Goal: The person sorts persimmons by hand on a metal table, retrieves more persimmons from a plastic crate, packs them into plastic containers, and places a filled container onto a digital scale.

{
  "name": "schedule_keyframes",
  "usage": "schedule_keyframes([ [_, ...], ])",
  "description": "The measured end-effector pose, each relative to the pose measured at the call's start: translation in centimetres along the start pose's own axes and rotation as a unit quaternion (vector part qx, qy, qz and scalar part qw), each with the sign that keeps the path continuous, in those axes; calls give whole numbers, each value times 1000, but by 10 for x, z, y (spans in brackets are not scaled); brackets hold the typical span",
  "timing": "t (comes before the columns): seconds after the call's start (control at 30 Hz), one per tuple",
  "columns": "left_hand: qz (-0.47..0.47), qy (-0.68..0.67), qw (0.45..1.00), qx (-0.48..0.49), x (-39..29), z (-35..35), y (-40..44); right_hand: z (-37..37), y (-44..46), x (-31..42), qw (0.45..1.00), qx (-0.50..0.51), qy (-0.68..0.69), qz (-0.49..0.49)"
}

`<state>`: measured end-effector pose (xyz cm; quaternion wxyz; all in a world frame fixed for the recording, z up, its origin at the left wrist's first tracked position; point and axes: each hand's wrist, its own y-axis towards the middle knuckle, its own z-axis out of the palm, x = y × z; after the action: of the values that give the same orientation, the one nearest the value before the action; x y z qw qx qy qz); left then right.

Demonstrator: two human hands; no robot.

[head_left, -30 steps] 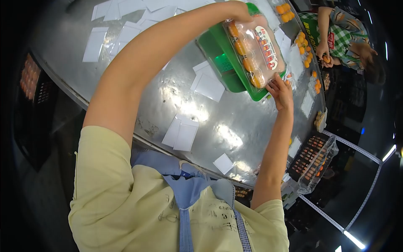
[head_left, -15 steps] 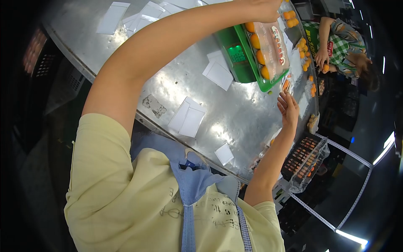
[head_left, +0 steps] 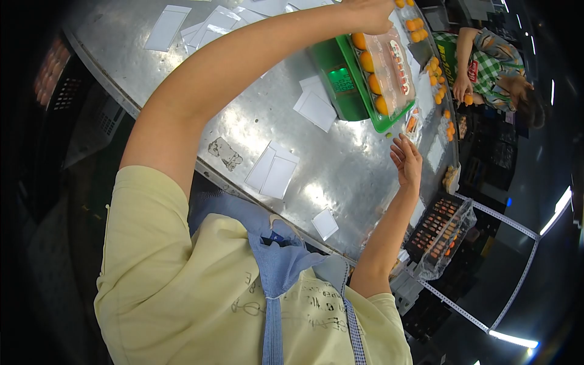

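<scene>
My left hand (head_left: 372,15) is at the top edge of the view, fingers curled, at the upper end of a clear printed plastic bag (head_left: 398,70). The frame edge and the hand itself hide what its fingers hold. Several oranges (head_left: 366,61) lie in a row in the bag, on the green tray (head_left: 383,123) of a green scale (head_left: 348,104) with a lit display. My right hand (head_left: 409,163) hovers below the tray's near right corner, empty, its fingers apart. Just beyond its fingertips lies a small packet with orange print (head_left: 412,123).
White paper cards (head_left: 272,170) lie scattered over the metal table (head_left: 243,125). Across it, a co-worker in a checked apron (head_left: 476,76) holds an orange (head_left: 468,99). More oranges (head_left: 436,76) line the far side. A black crate with plastic film (head_left: 441,228) stands at the right.
My left hand has moved slightly left along the upper end of the bag. My right hand has shifted left and remains empty. The bag of oranges stays on the scale.
</scene>
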<state>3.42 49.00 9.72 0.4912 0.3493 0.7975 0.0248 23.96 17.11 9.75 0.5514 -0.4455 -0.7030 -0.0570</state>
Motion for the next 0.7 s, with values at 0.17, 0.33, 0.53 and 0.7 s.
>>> schedule_keyframes([
  [0.17, 2, -3, 999, 34, 3, 6, -1, 10, 5, 4, 1000, 19, 1, 6],
  [0.33, 16, -3, 999, 34, 17, 28, 3, 14, 15, 2, 999, 38, 9, 0],
  [0.53, -10, -23, 998, 59, 22, 35, 9, 20, 20, 5, 999, 38, 25, -4],
  [0.7, -1, -7, 999, 45, 25, 47, 14, 23, 25, 8, 998, 53, 44, -12],
])
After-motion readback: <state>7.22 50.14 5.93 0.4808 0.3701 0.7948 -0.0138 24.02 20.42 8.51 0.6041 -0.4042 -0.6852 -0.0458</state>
